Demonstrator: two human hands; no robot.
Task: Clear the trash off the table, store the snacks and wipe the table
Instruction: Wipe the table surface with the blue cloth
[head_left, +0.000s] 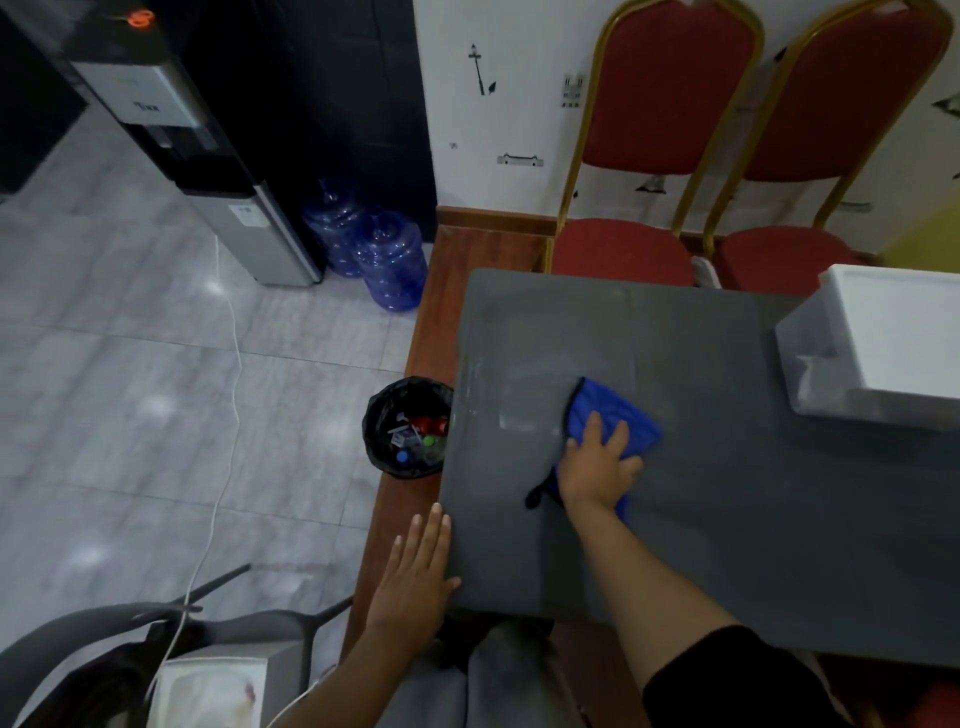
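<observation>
- My right hand (597, 465) presses flat, fingers spread, on the soft blue fabric cloth (621, 408) near the grey desk's (753, 493) left edge.
- My left hand (415, 571), fingers straight, seemingly steadies the near-left corner.
- The cloth looks limp and light: press its middle.

Two red chairs (670, 88), water dispenser (208, 156)

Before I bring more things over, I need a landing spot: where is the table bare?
Bare: the far strip of the table between the blue cloth and the red chairs, and the near right stretch this side of the white bin. Crowded: the middle, where the right hand presses the cloth, and the bin's corner.
</observation>
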